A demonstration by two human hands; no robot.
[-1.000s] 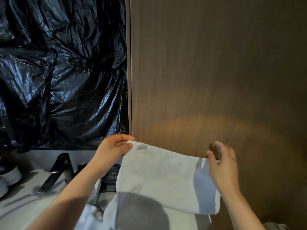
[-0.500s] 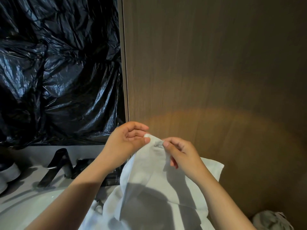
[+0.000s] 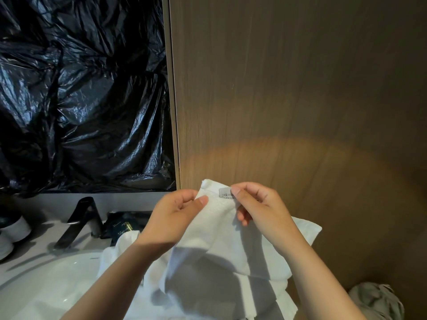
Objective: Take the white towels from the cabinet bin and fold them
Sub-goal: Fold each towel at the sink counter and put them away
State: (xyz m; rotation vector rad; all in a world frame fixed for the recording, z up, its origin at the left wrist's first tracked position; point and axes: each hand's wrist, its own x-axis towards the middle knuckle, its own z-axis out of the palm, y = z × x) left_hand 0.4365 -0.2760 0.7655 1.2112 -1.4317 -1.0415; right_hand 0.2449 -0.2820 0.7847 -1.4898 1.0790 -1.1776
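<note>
While white towel (image 3: 221,232) hangs beside sink (image 3: 46,285) | wood panel (image 3: 288,88) | black plastic (image 3: 80,100)

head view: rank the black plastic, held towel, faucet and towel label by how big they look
1. black plastic
2. towel, though being nearest the camera enlarges it
3. faucet
4. label, clearly the smallest

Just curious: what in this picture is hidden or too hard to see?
All in the head view.
The label on the white towel: print too small to read.
The towel's lower part: cut off by the bottom edge.
The grey cloth: cut off by the bottom edge; unclear what it is.
The black packet: partly behind the left hand and the towel.
The cabinet bin: outside the frame.
</note>
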